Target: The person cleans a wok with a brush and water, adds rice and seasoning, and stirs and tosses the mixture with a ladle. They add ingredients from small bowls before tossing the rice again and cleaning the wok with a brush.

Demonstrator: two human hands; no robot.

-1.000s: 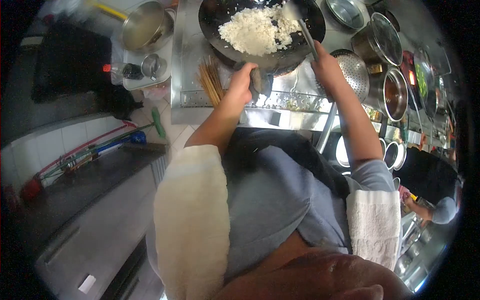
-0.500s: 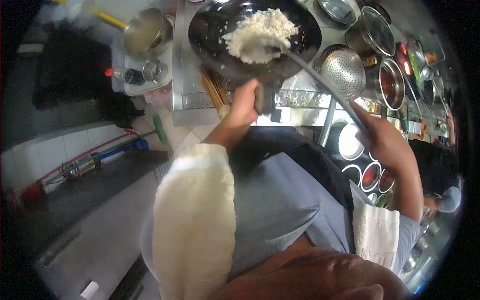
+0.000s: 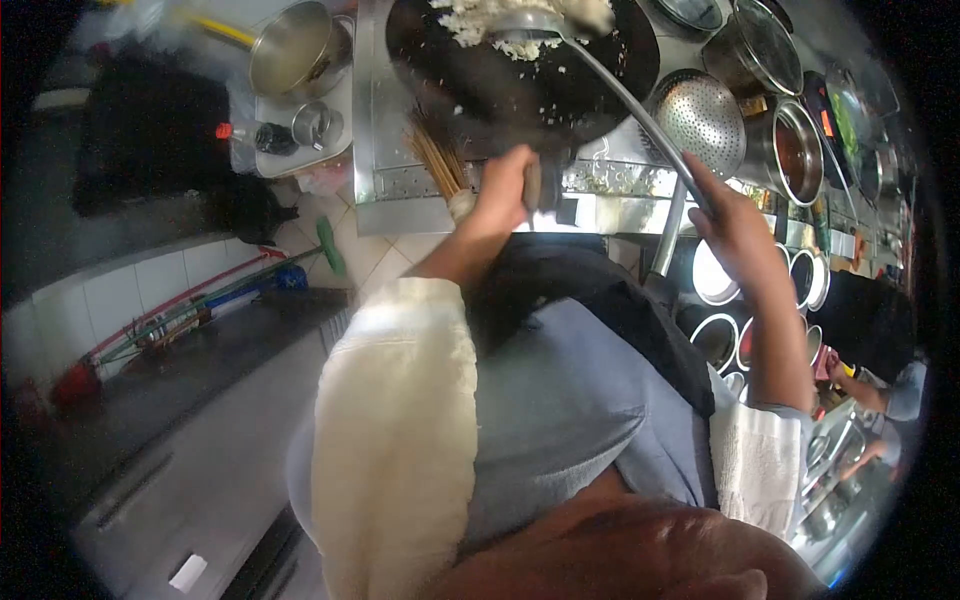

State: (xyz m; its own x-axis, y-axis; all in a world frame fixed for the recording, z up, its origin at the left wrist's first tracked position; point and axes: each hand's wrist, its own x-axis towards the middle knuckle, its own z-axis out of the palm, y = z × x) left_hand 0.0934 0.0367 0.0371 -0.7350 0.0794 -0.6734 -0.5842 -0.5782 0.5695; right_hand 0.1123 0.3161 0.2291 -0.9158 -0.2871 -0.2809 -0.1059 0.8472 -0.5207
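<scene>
A dark wok (image 3: 520, 100) sits at the top of the head view, with white rice (image 3: 465, 22) heaped at its far side and loose grains scattered over the near wall. My left hand (image 3: 503, 190) is closed round the wok's short handle (image 3: 532, 186) on the near side. In my right hand (image 3: 738, 232) is the long handle of a metal ladle (image 3: 622, 92), gripped near its end. The ladle's bowl lies in the rice, slanting away from me to the left.
A bamboo brush (image 3: 437, 160) stands left of the wok handle. Right of the wok are a perforated strainer (image 3: 700, 118) and a pot of reddish-brown liquid (image 3: 797, 155). A steel pan (image 3: 292, 55) is at upper left. Another person's hand (image 3: 835, 368) shows at far right.
The rice and ladle bowl have shifted to the wok's far side. My right hand has moved slightly left with the ladle; my left hand keeps its hold on the handle.
</scene>
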